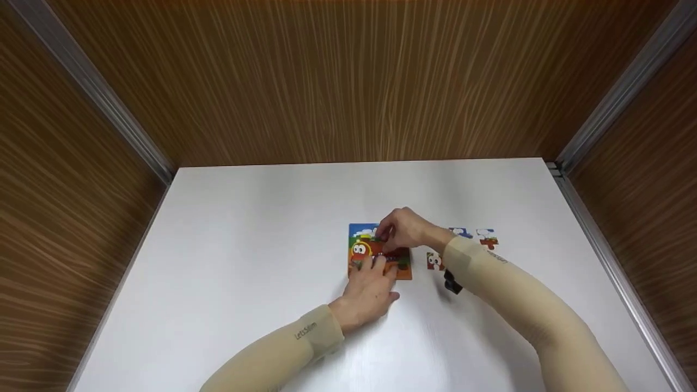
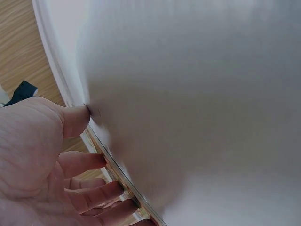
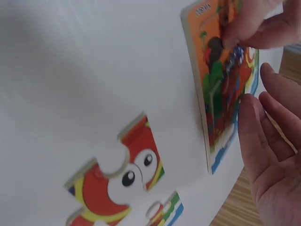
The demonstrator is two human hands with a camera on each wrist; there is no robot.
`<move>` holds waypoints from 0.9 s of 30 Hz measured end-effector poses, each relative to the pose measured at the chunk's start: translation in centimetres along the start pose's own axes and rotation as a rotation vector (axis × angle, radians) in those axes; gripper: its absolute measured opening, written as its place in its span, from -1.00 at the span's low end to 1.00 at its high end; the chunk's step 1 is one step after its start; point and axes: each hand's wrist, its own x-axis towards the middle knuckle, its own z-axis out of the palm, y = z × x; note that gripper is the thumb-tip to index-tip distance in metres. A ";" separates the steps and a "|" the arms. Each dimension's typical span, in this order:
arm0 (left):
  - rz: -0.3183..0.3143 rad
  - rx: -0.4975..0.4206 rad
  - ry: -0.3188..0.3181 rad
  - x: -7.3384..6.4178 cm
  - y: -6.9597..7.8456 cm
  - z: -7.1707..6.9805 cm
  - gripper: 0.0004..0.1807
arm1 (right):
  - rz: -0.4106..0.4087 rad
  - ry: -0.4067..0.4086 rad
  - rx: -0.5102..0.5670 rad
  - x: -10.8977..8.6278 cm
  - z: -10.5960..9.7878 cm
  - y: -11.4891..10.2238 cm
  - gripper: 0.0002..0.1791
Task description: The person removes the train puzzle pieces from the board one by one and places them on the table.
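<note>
A colourful jigsaw puzzle (image 1: 404,272) with a cartoon train lies flat in the middle of the table. Spread across its lower edge, my left hand (image 1: 369,291) rests fingertips on the picture, thumb out to the side. My right hand (image 1: 405,228) reaches over the puzzle's upper right, thumb and fingers bent down to its surface; whether a piece is between them cannot be told. To the right lies a puzzle piece with two cartoon eyes (image 3: 96,188), close in the right wrist view. The left wrist view shows the fingers (image 2: 96,195) along the puzzle's thin edge.
Farther right on the white table (image 1: 245,245) lie a blue-and-white piece (image 1: 460,232), partly behind the right forearm, and another piece with white and red-brown parts (image 1: 486,238). A black device (image 1: 452,283) shows under the right wrist. Wood-grain panels (image 1: 348,81) enclose the table.
</note>
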 end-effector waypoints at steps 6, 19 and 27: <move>0.002 -0.003 -0.004 -0.1 0.1 0.0 -0.28 | 0.021 -0.001 0.008 0.0 1.0 0.1 -0.62; -0.005 0.027 -0.036 -0.3 0.1 -0.1 -0.25 | 0.026 0.075 -0.013 -0.1 2.2 0.3 -0.55; -0.005 0.036 0.011 -0.3 0.2 0.3 -0.29 | 0.062 0.068 -0.031 0.1 2.2 0.1 -0.55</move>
